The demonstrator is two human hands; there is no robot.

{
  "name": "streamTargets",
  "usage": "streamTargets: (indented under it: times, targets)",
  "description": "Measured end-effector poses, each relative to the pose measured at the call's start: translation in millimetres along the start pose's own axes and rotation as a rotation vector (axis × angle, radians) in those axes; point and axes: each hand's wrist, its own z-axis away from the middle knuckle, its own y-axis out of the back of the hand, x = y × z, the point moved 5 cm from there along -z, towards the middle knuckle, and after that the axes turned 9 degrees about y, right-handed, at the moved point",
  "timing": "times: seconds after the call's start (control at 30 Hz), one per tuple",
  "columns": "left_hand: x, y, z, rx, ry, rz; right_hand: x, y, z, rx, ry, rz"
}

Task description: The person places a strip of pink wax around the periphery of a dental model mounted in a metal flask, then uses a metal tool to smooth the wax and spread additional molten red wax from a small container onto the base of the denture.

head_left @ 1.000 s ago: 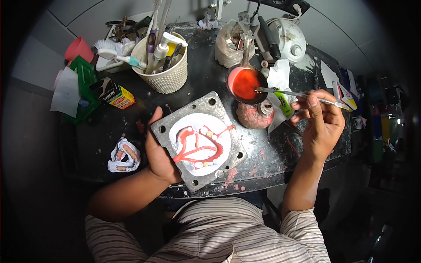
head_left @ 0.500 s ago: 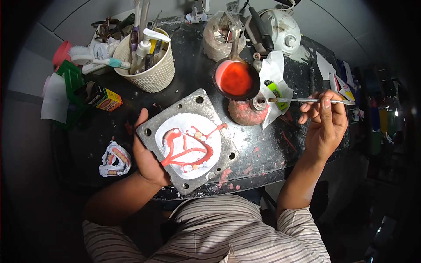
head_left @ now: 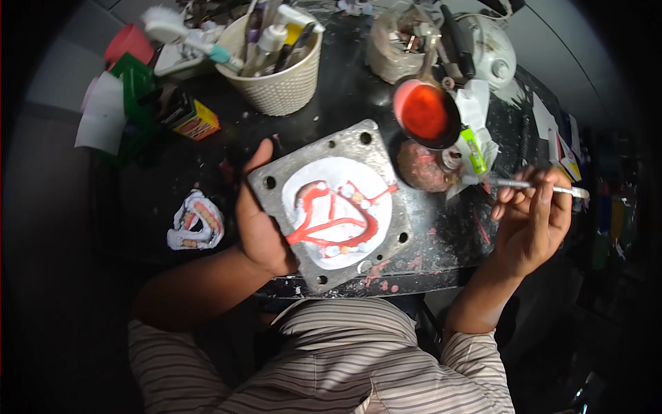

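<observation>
My left hand [head_left: 263, 228] grips the left edge of a square metal dental flask half [head_left: 276, 207], tilted over the table's front edge. White plaster [head_left: 310, 196] fills its round middle, with red wax strips [head_left: 345, 224] and a few tooth-coloured pieces set in it. In my right hand [head_left: 534, 221], pinched between thumb and fingers, is a thin metal wax spatula [head_left: 514, 183]. Its blurred tip points left, close to the neck of a round, wax-stained burner [head_left: 424, 168]. Behind the burner, a small long-handled pan [head_left: 431, 114] holds melted red wax.
A plaster model with teeth [head_left: 196, 221] lies at the left. Beyond it are a small box [head_left: 193, 121] and a cream basket of tools [head_left: 283, 90]. Right of the burner lies a green lighter [head_left: 474, 150] on white paper; a plastic bag [head_left: 400, 45] and white device [head_left: 489, 52] stand behind.
The whole view has shifted, so the table's things sit farther right and higher. My right hand has drawn the spatula slightly nearer to me; my left hand keeps its hold on the flask half.
</observation>
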Motion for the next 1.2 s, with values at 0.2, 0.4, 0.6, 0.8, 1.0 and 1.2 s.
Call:
streamTargets:
  times: [0.2, 0.4, 0.6, 0.8, 1.0, 1.2]
  targets:
    - [-2, -1, -2, -0.138, 0.028, 0.103, -12, -57, 26, -0.154, 0.017, 0.090]
    - [-2, -2, -1, -0.076, 0.017, 0.102, -11, -69, 35, -0.285, 0.047, 0.107]
    - [-1, -2, -1, -0.014, -0.010, 0.081, -13, -73, 35, -0.306, 0.010, 0.139]
    - [-1, -1, -1, -0.013, -0.011, 0.089, -12, -74, 36, -0.314, 0.021, 0.147]
    - [0, 0, 1, -0.049, -0.006, 0.102, -9, -73, 37, -0.353, 0.076, 0.111]
    - [-1, -2, -2, -0.138, 0.026, 0.146, -11, -22, 5, -0.074, 0.325, 0.349]
